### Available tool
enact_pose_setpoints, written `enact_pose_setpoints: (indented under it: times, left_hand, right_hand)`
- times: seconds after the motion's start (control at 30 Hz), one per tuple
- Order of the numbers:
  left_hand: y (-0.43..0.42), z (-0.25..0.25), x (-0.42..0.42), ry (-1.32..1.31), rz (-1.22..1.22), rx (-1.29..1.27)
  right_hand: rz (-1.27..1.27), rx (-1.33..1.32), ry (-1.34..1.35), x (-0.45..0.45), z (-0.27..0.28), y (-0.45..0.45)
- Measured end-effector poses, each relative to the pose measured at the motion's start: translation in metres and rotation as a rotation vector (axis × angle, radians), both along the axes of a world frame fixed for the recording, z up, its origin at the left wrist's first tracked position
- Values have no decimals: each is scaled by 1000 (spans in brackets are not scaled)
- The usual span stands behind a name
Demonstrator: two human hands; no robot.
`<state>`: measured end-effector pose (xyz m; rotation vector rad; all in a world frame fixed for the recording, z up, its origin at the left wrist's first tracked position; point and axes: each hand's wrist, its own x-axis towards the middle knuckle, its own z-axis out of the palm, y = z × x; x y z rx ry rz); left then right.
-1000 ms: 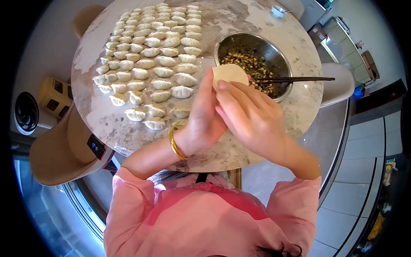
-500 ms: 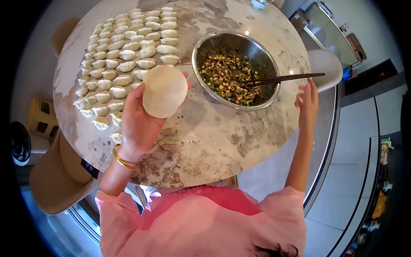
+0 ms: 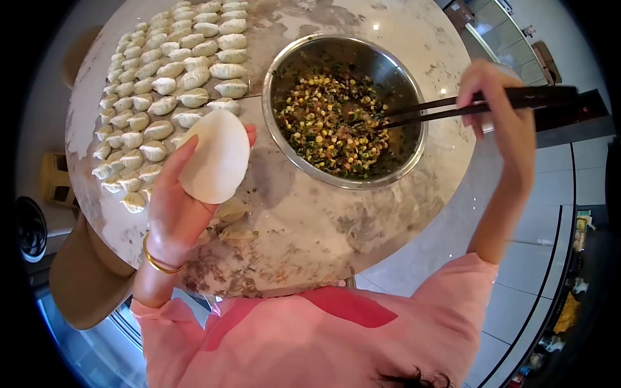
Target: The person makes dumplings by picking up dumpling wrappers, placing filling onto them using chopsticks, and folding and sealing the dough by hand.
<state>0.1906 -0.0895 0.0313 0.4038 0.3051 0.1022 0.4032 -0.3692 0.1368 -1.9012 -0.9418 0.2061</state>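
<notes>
A round, pale dumpling wrapper [image 3: 217, 157] rests in my left hand [image 3: 176, 210], its palm beneath and thumb at the edge. My right hand [image 3: 497, 107] grips a pair of dark chopsticks [image 3: 440, 111] past the bowl's right side. Their tips reach into the filling [image 3: 333, 119], a chopped mix with yellow corn-like pieces and green bits. This filling lies in a wide steel bowl [image 3: 275, 145] on the table. Many uncooked folded dumplings [image 3: 162, 129] stand in rows beyond my left hand.
The round marbled table [image 3: 304, 239] spans the view. Near its front, by my left wrist, lie a few more pale dough pieces [image 3: 236, 233]. A brown chair [image 3: 84, 278] stands at the left, and white cabinets [image 3: 537, 194] are at the right.
My right hand has closed on the chopsticks, which earlier leaned on the bowl rim, and now raises their ends. My left hand with the wrapper has shifted left and slightly nearer.
</notes>
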Motion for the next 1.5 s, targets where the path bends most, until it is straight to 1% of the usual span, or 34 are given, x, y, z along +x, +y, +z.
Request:
enact_pose_setpoints:
  times: [0.03, 0.07, 0.13, 0.2, 0.27, 0.3, 0.37, 0.47, 0.53, 0.6, 0.67, 0.7, 0.73, 0.8, 0.83, 0.87, 0.93, 0.97, 1.0, 1.07, 1.1, 1.13, 1.2, 1.27, 1.3, 1.4, 1.43, 1.5]
  left_hand:
    - [0, 1, 1, 24, -9, 19]
    - [1, 1, 2, 47, -19, 38]
    - [4, 0, 7, 60, -9, 36]
    - [7, -1, 13, 66, 2, 37]
    - [10, -1, 21, 46, -45, -2]
    - [10, -1, 24, 47, -44, -3]
    - [10, 0, 30, 49, -89, -150]
    - [12, -2, 33, 34, -109, -125]
    - [14, -3, 34, 47, -104, -128]
    - [16, -3, 36, 57, -95, -128]
    - [17, -4, 38, 54, -112, -183]
    - [19, -5, 38, 53, -106, -180]
    - [20, -6, 38, 48, -110, -165]
    - [22, -9, 37, 46, -113, -150]
    - [23, -10, 37, 62, -107, -132]
    - [23, -10, 37, 75, -102, -115]
    - [21, -7, 36, 78, -108, -95]
    - [19, -6, 36, 81, -118, -76]
    - [19, -7, 35, 85, -121, -77]
    - [19, -7, 36, 117, -69, -116]
    - [19, -8, 36, 118, -69, -117]
    - [19, -9, 36, 125, -60, -110]
    - [19, -8, 36, 129, -50, -106]
    - [16, -6, 35, 97, -71, -73]
    - [14, -6, 34, 103, -75, -80]
    - [13, -4, 31, 62, -102, -111]
    - [13, -3, 29, 61, -108, -114]
    - [13, -4, 28, 62, -114, -120]
  right_hand:
    - [-65, -18, -21, -7, 8, -2]
    - [-66, -22, -14, -8, 10, -3]
    - [-146, -61, -24, -6, 12, -6]
    - [-186, -98, -14, -1, 4, -9]
    - [-246, -145, -39, -2, -11, -11]
    - [-255, -137, -4, -3, -17, -12]
    - [-243, -78, 48, -8, -27, -14]
    - [-168, 30, 177, -30, -30, -12]
    - [-142, 41, 108, -41, -36, -4]
    - [-151, 46, 121, -53, -37, 4]
    - [-79, 99, 67, -62, -35, 11]
    - [-66, 105, 12, -64, -33, 11]
    - [-60, 111, 12, -68, -31, 12]
    - [-117, 148, -73, -76, -27, 15]
    - [-86, 182, -159, -74, -26, 12]
    - [-85, 184, -159, -76, -24, 13]
    - [-162, 275, -129, -84, -21, 13]
    - [-69, 254, -180, -77, -22, 14]
    - [-72, 253, -177, -70, -26, 17]
    - [135, 22, -220, -55, -38, 23]
    - [34, -2, -79, -52, -47, 29]
    - [-2, 76, 66, -44, -55, 29]
    - [28, 86, -140, -33, -42, 12]
    - [-12, 207, -94, -32, -20, -7]
    - [-121, 212, -84, -35, -11, -10]
    - [-259, 98, -36, -25, -6, -23]
    - [-260, 93, -34, -23, -9, -25]
    - [-290, -24, 133, -19, -18, -27]
